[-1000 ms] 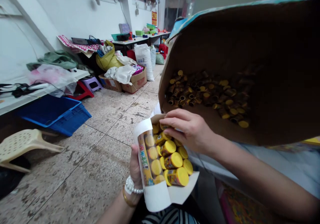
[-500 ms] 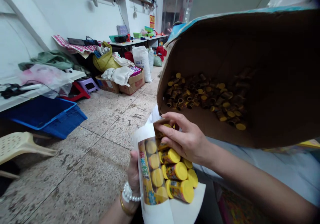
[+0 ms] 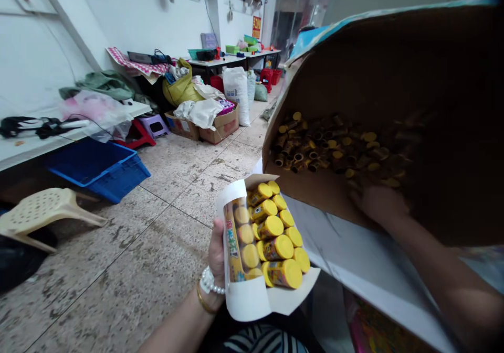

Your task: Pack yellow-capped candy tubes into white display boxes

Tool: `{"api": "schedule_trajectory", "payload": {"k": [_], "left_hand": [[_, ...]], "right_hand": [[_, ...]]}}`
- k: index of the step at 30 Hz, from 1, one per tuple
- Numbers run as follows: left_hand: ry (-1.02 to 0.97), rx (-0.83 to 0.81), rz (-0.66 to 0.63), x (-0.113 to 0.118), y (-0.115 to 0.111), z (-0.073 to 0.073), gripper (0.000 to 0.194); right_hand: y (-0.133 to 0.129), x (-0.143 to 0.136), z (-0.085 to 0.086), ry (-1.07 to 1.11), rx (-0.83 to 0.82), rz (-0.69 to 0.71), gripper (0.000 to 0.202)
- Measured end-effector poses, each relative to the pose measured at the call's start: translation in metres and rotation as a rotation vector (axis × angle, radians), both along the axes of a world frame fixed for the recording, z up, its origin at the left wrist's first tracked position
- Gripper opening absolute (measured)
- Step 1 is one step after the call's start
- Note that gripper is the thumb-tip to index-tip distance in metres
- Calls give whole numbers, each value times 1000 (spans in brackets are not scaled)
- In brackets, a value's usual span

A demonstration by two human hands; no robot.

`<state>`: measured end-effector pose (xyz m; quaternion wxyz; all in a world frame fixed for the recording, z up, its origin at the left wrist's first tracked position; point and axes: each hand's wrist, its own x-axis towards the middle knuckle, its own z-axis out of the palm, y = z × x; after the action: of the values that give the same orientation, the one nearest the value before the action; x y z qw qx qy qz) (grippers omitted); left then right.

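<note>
My left hand (image 3: 217,248) grips a white-and-yellow printed package (image 3: 233,237) by its left side. The package's side stands open, showing rows of small yellow-lidded tubs (image 3: 271,227) packed inside; more lids show through its clear window. My right hand (image 3: 380,202) reaches into a large cardboard box (image 3: 323,190), close to the front of a heap of loose yellow-lidded tubs (image 3: 331,143). Its fingers are dark and blurred, so whether they hold anything cannot be made out.
A blue crate (image 3: 118,180) and a cream stool (image 3: 47,211) stand on the floor at left. Farther back are a purple stool (image 3: 155,126), cartons (image 3: 222,125) and a white sack (image 3: 237,93). Worktables line the wall.
My right hand has left the package and moved right into the large box. The tubs in the package now show uncovered in rows. The view has shifted left.
</note>
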<state>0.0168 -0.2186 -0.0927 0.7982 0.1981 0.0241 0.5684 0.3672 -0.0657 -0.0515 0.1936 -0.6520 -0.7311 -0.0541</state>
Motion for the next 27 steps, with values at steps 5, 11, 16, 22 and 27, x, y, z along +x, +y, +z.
{"api": "schedule_trajectory", "payload": {"k": [5,11,16,22,27], "left_hand": [[50,-73,-33,0,1,6,81],[68,-89,55,2,3,2,87],[47,-96,33,5,-3,1,86],[50,-33,-26,-1,-7,4,81],[68,-31,-22,0,-5,9,74]], "right_hand": [[-50,-64,53,335,61,305,35],[-124,-134,94,370,-7,809,22],[-151,-155,78,331,-62,1051,23],[-111,-92,74,186,181,443,21],[-51,20,27,-40,71,-3,36]]}}
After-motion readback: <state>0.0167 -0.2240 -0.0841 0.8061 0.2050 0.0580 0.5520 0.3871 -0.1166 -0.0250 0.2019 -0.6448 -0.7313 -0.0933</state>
